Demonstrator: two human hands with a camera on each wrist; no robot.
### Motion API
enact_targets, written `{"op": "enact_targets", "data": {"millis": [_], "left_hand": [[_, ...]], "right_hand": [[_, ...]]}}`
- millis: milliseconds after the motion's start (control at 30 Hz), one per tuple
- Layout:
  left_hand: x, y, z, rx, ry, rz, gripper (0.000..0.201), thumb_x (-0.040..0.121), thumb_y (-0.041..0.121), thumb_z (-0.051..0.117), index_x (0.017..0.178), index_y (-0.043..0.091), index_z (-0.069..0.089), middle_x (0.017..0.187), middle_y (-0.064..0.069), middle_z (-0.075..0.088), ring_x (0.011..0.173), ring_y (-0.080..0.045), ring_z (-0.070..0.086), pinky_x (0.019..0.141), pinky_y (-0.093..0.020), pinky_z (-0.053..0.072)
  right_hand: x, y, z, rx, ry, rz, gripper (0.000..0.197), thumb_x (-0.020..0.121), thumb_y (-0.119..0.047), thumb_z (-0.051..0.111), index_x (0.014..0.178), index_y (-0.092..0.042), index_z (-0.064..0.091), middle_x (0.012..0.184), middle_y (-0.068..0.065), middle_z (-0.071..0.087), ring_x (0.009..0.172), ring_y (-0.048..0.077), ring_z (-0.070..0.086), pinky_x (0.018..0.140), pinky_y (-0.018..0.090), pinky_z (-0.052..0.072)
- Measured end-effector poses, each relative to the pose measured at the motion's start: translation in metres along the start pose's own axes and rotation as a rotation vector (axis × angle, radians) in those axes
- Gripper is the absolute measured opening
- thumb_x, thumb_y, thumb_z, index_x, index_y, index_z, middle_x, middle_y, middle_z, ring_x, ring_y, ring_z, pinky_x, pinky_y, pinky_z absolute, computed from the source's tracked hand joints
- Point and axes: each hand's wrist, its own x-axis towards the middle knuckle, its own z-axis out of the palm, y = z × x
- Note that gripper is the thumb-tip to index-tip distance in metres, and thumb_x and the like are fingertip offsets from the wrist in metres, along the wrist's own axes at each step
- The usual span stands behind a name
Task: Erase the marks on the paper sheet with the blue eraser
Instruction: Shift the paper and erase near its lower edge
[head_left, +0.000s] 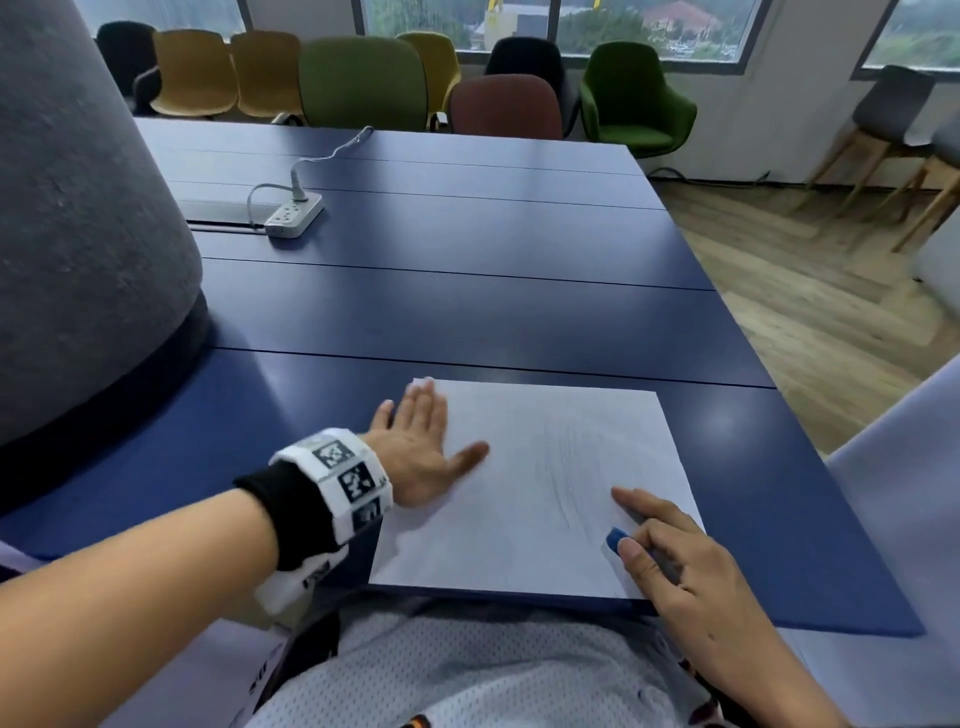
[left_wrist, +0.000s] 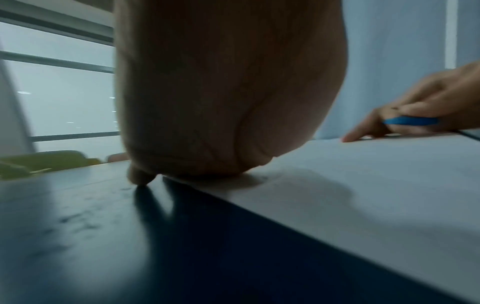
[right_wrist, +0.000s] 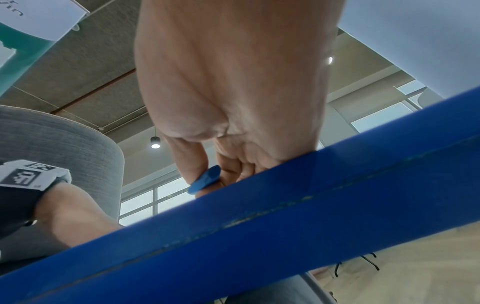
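Observation:
A white paper sheet (head_left: 524, 499) lies at the near edge of the blue table (head_left: 467, 312), with faint pencil marks (head_left: 563, 483) in its right half. My left hand (head_left: 421, 441) lies flat with straight fingers on the sheet's left edge, pressing it down. My right hand (head_left: 670, 551) pinches the blue eraser (head_left: 615, 539) between thumb and fingers at the sheet's near right corner, with the index finger stretched out onto the paper. In the left wrist view the eraser (left_wrist: 410, 121) shows in that hand above the sheet (left_wrist: 363, 185). The right wrist view shows the eraser (right_wrist: 205, 180) under the thumb.
A white power strip (head_left: 293, 215) with its cable lies far back on the left. A big grey padded column (head_left: 78, 234) stands at the left of the table. Several chairs (head_left: 363, 83) line the far edge. Wooden floor (head_left: 810, 270) is off to the right.

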Motion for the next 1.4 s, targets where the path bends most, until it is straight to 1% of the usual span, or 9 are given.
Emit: {"op": "enact_targets", "data": {"millis": [100, 267, 367, 567, 700, 800, 1000, 1100, 1400], "left_hand": [[-0.003, 0.003, -0.003, 0.042, 0.034, 0.028, 0.092, 0.092, 0.071, 0.007, 0.15, 0.007, -0.024, 0.154, -0.009, -0.037, 0.144, -0.021, -0.031, 0.12, -0.043, -0.013], [-0.035, 0.059, 0.023, 0.271, 0.034, 0.587, 0.079, 0.094, 0.07, 0.009, 0.151, 0.028, -0.024, 0.152, 0.001, -0.04, 0.14, -0.016, -0.038, 0.116, -0.041, -0.023], [-0.033, 0.054, 0.032, 0.257, 0.009, 0.521, 0.08, 0.094, 0.069, 0.01, 0.152, 0.025, -0.024, 0.155, 0.001, -0.036, 0.142, -0.014, -0.035, 0.118, -0.044, -0.018], [-0.019, -0.015, 0.008, 0.061, 0.008, 0.017, 0.097, 0.084, 0.075, -0.003, 0.15, 0.008, -0.024, 0.156, -0.008, -0.035, 0.144, -0.019, -0.031, 0.12, -0.042, -0.014], [-0.038, 0.005, 0.024, 0.196, 0.034, 0.321, 0.107, 0.057, 0.082, -0.031, 0.145, 0.02, -0.034, 0.152, -0.005, -0.043, 0.135, -0.018, -0.043, 0.117, -0.042, -0.02], [-0.055, 0.021, 0.04, 0.191, -0.038, 0.543, 0.084, 0.074, 0.077, -0.013, 0.143, 0.035, -0.036, 0.147, 0.005, -0.048, 0.135, -0.012, -0.045, 0.115, -0.041, -0.025], [-0.035, -0.004, 0.002, 0.108, -0.008, 0.217, 0.102, 0.09, 0.073, 0.032, 0.153, 0.011, -0.019, 0.159, -0.01, -0.028, 0.149, -0.023, -0.018, 0.123, -0.039, 0.0], [-0.03, -0.004, -0.011, 0.056, -0.016, 0.275, 0.116, 0.076, 0.072, 0.064, 0.155, 0.034, -0.013, 0.164, -0.004, -0.017, 0.152, -0.025, -0.007, 0.122, -0.043, 0.015], [-0.023, 0.015, -0.01, 0.129, -0.032, 0.24, 0.134, 0.052, 0.079, 0.077, 0.15, 0.052, -0.011, 0.163, -0.011, -0.014, 0.148, -0.044, 0.005, 0.114, -0.051, 0.03]], "right_hand": [[-0.001, 0.0, 0.001, 0.011, 0.01, -0.012, 0.061, 0.078, -0.08, 0.041, 0.069, -0.023, 0.062, 0.135, -0.034, 0.047, 0.129, -0.013, 0.039, 0.097, 0.001, 0.03], [0.001, 0.0, -0.001, -0.014, 0.034, -0.033, 0.054, 0.078, -0.071, 0.044, 0.068, -0.021, 0.062, 0.134, -0.029, 0.051, 0.125, -0.017, 0.04, 0.099, 0.013, 0.036], [0.001, -0.002, -0.001, -0.041, 0.021, -0.026, 0.055, 0.072, -0.077, 0.042, 0.068, -0.025, 0.061, 0.134, -0.028, 0.052, 0.127, -0.012, 0.042, 0.095, 0.003, 0.03], [-0.002, -0.002, -0.001, -0.058, 0.024, -0.027, 0.055, 0.082, -0.07, 0.039, 0.07, -0.022, 0.063, 0.137, -0.026, 0.05, 0.128, -0.006, 0.044, 0.104, 0.026, 0.04], [-0.001, -0.001, -0.001, -0.069, 0.012, -0.015, 0.048, 0.085, -0.065, 0.046, 0.07, -0.022, 0.062, 0.138, -0.025, 0.05, 0.128, -0.007, 0.043, 0.104, 0.023, 0.039], [-0.001, -0.001, -0.002, -0.08, 0.005, -0.015, 0.039, 0.088, -0.058, 0.053, 0.07, -0.025, 0.062, 0.138, -0.025, 0.051, 0.129, -0.006, 0.044, 0.101, 0.015, 0.037], [0.0, -0.004, -0.001, -0.185, -0.039, -0.02, 0.026, 0.092, -0.039, 0.057, 0.071, -0.025, 0.059, 0.139, -0.023, 0.048, 0.127, 0.001, 0.046, 0.094, 0.011, 0.034], [0.005, -0.015, -0.01, -0.285, -0.098, -0.031, 0.023, 0.094, -0.037, 0.057, 0.073, -0.026, 0.057, 0.128, -0.027, 0.049, 0.111, 0.002, 0.055, 0.086, 0.015, 0.04], [0.064, -0.078, -0.02, -0.525, -0.329, -0.141, 0.01, 0.089, -0.034, 0.067, 0.091, -0.024, 0.069, 0.072, -0.009, 0.063, 0.058, 0.006, 0.056, 0.054, 0.015, 0.04]]}}
